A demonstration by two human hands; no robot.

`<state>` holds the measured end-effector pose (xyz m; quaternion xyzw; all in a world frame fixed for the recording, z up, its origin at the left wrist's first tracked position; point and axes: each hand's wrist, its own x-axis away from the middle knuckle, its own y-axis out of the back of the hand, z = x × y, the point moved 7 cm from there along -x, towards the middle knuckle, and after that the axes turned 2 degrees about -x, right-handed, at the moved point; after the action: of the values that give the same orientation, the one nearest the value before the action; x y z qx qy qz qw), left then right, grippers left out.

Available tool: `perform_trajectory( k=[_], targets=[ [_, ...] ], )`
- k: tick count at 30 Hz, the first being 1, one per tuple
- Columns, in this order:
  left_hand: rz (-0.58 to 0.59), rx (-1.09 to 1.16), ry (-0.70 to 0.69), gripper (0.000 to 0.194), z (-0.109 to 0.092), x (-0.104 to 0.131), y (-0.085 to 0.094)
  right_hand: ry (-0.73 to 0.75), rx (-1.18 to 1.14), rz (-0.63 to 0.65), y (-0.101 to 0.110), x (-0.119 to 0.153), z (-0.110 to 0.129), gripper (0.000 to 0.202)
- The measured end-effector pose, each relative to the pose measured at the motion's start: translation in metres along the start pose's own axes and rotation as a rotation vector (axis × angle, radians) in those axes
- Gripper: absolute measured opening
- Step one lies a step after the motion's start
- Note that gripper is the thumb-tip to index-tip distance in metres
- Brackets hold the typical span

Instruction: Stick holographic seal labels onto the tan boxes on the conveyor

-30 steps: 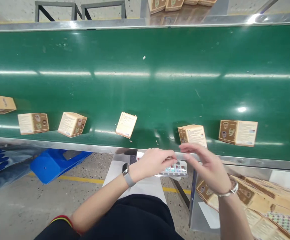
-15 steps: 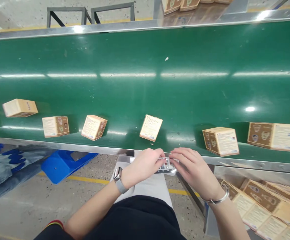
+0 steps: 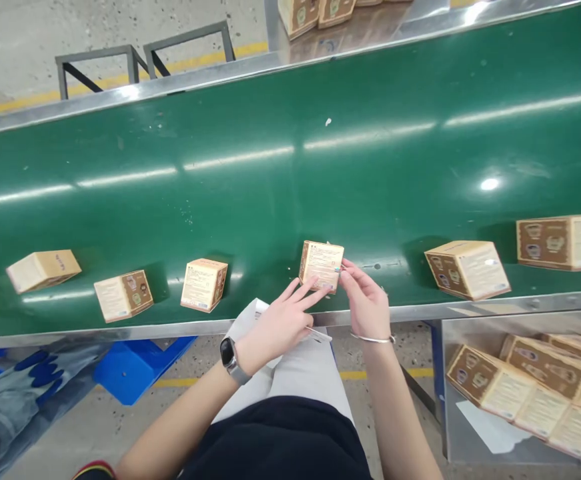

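A small tan and brown carton (image 3: 321, 263) stands on the green conveyor belt (image 3: 270, 193), its printed side facing up. My left hand (image 3: 283, 323) rests spread fingertips on the carton's lower part. Tucked under that hand is a thin pale sticker sheet (image 3: 320, 335), seen nearly edge-on. With thumb and forefinger pinched, my right hand (image 3: 367, 300) touches the carton's right edge. A tiny teal-marked sticker (image 3: 338, 269) shows at its fingertips, partly hidden.
More cartons stand along the belt, one on the left (image 3: 204, 285) and one on the right (image 3: 467, 269). Packed cartons (image 3: 525, 393) fill a metal side tray (image 3: 453, 427) at lower right. A blue plastic stool (image 3: 125, 373) and a co-worker's blue-patterned glove (image 3: 37, 373) are at lower left.
Both hands have moved from the sticker sheet below the belt edge up to the carton. The carton is turned more upright. The view has tilted.
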<state>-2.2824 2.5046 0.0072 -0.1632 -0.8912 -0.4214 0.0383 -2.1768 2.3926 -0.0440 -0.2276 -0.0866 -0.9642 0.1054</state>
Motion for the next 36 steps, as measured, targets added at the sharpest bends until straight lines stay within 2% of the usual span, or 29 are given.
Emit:
perform_trajectory(
  k=[2,6,11,20,26,28,32,34,35,36],
  targets=[
    [0.05,-0.029,-0.008,0.015,0.007,-0.001,-0.01,0.003,-0.003,-0.052,-0.007,-0.004,-0.009,0.036],
    [0.077,-0.025,0.0,0.012,0.015,-0.002,-0.019,0.036,0.087,-0.101,-0.007,-0.008,-0.008,0.033],
    [0.062,-0.017,-0.014,0.015,0.018,0.0,-0.022,0.06,0.174,-0.123,-0.006,-0.008,-0.009,0.032],
    [0.063,0.014,-0.012,0.018,0.022,0.001,-0.026,0.089,0.19,-0.24,-0.009,-0.002,-0.015,0.034],
    [0.082,-0.012,-0.021,0.015,0.023,0.0,-0.027,0.259,0.411,-0.384,-0.019,0.007,-0.002,0.028],
    [0.071,-0.015,-0.03,0.019,0.024,-0.001,-0.027,0.285,0.422,-0.437,-0.021,0.006,-0.003,0.029],
    [0.026,0.042,-0.072,0.022,0.023,0.0,-0.024,0.305,0.369,-0.527,-0.008,0.004,0.001,0.042],
    [0.019,0.144,-0.053,0.019,0.023,0.005,-0.019,0.373,0.435,-0.497,-0.001,0.009,0.016,0.032],
    [0.032,0.215,-0.011,0.018,0.024,0.009,-0.016,0.414,0.491,-0.422,-0.001,0.013,0.027,0.029],
    [0.056,0.289,0.046,0.018,0.026,0.014,-0.014,0.45,0.555,-0.293,-0.005,0.019,0.037,0.027]
  ],
)
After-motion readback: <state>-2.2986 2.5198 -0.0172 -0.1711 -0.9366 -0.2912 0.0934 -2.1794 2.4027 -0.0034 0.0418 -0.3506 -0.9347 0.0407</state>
